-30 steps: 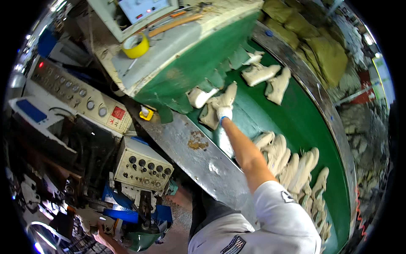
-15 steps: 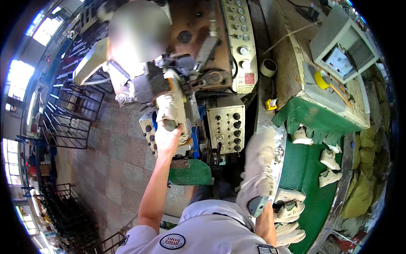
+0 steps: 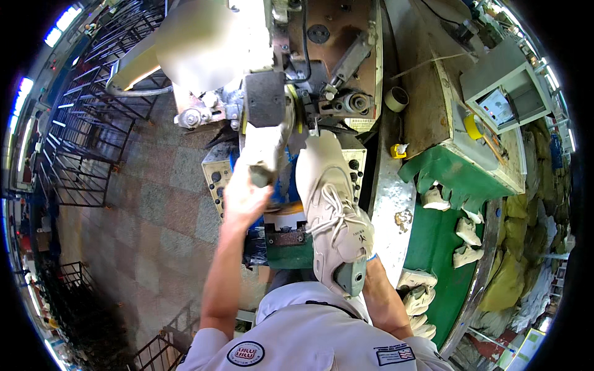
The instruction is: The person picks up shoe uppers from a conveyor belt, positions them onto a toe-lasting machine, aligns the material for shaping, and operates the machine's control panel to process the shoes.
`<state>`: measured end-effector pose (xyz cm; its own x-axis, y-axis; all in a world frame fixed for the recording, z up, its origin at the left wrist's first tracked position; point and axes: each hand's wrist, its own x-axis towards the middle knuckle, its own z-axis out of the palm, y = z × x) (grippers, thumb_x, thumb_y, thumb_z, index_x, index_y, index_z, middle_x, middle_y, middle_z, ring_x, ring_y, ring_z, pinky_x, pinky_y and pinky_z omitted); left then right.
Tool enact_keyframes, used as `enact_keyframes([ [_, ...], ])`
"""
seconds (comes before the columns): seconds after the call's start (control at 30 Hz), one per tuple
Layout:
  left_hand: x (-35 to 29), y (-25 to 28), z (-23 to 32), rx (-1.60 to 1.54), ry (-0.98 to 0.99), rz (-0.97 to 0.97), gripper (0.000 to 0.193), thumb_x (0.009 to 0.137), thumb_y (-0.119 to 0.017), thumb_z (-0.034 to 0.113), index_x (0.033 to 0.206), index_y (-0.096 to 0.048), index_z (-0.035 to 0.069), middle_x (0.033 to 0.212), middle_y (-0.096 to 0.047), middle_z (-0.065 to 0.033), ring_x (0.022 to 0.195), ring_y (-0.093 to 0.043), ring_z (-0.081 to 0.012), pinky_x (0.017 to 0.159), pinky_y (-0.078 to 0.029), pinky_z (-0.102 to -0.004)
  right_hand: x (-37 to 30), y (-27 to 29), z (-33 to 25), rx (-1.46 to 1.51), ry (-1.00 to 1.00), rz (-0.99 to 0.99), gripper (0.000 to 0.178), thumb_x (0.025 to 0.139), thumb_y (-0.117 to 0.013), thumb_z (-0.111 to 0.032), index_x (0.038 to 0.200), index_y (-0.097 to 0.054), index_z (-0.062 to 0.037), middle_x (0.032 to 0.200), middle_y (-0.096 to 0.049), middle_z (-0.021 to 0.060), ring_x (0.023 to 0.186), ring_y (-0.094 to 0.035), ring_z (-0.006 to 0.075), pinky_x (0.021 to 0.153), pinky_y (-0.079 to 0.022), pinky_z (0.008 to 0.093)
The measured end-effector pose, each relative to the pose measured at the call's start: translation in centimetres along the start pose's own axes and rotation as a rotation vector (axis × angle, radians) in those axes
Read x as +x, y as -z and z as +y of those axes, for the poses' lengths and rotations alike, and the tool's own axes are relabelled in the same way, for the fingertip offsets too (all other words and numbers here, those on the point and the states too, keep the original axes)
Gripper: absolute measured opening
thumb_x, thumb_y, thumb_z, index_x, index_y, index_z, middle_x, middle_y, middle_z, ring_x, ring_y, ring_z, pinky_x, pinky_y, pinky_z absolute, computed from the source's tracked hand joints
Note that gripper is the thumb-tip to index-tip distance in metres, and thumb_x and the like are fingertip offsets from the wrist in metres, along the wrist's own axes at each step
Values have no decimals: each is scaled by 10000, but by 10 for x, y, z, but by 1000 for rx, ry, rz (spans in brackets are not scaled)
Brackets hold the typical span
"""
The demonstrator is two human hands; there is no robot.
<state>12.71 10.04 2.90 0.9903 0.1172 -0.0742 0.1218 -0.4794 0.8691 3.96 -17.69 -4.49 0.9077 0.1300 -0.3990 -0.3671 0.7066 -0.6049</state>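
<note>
My left hand (image 3: 244,199), slightly blurred, is closed round the heel end of a pale shoe (image 3: 266,145). That shoe's far end reaches under the dark block of a machine (image 3: 265,99); a dark last end pokes out near my fingers. To the right, a beige lace-up sneaker (image 3: 334,213) is held upright, toe pointing away from me. A grey-green last (image 3: 350,278) fills its heel opening. My right hand (image 3: 372,264) grips this sneaker from behind its heel; the shoe hides most of the fingers.
Control boxes with knobs (image 3: 216,180) flank the machine. On the right runs a green conveyor belt (image 3: 427,247) carrying several beige shoes (image 3: 418,300). A bench (image 3: 427,93) holds a grey open box (image 3: 507,93) and yellow tape (image 3: 473,126). Metal racks (image 3: 80,167) stand left.
The sneaker in my right hand has moved left and up, from beside the belt to in front of the machine. The left hand stays at the machine with its shoe; my view has shifted.
</note>
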Motion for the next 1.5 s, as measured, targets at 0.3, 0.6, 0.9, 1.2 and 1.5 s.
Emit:
enact_keyframes([
  [0.3, 50, 13, 3, -776, 191, -302, 454, 942, -726, 140, 1346, -616, -37, 1246, -686, -157, 1070, -686, -193, 916, -579, -337, 68, -88, -20, -215, 0, -141, 657, 988, -672, -316, 1491, -458, 48, 1292, -646, 132, 1098, -642, 179, 934, -540, 320],
  [0.6, 101, -1, -19, -768, 199, 129, 335, 908, -760, 80, 1186, -682, -91, 1016, -738, -127, 859, -726, -178, 784, -611, -298, 132, -126, -11, -168, 94, -70, 529, 999, -655, -209, 1451, -520, 32, 1309, -644, 113, 1113, -625, 163, 971, -512, 303],
  [0.9, 66, -36, -31, -964, 430, -18, 417, 1056, -546, 278, 1348, -582, -18, 1150, -705, -84, 1026, -688, -180, 921, -564, -339, 162, -138, 16, -81, 109, 59, 394, 991, -686, -220, 1282, -658, 43, 1165, -705, 95, 1005, -645, 149, 895, -522, 291],
  [1.2, 76, -66, -88, -1173, 206, -171, 414, 1119, -402, 334, 1350, -537, 18, 1189, -686, -104, 1012, -698, -187, 930, -582, -342, 175, -126, 27, -278, 197, 120, 375, 978, -705, -229, 1220, -692, 58, 1108, -722, 80, 957, -648, 126, 847, -526, 272],
  [1.5, -32, -99, -285, -61, 367, -506, 508, 918, -697, 293, 1318, -628, -13, 1213, -702, -231, 1104, -679, -298, 932, -511, -403, 81, -39, 18, -172, 239, 127, 581, 1053, -527, -228, 1517, -373, 86, 1448, -558, 237, 1201, -663, 335, 908, -601, 392],
])
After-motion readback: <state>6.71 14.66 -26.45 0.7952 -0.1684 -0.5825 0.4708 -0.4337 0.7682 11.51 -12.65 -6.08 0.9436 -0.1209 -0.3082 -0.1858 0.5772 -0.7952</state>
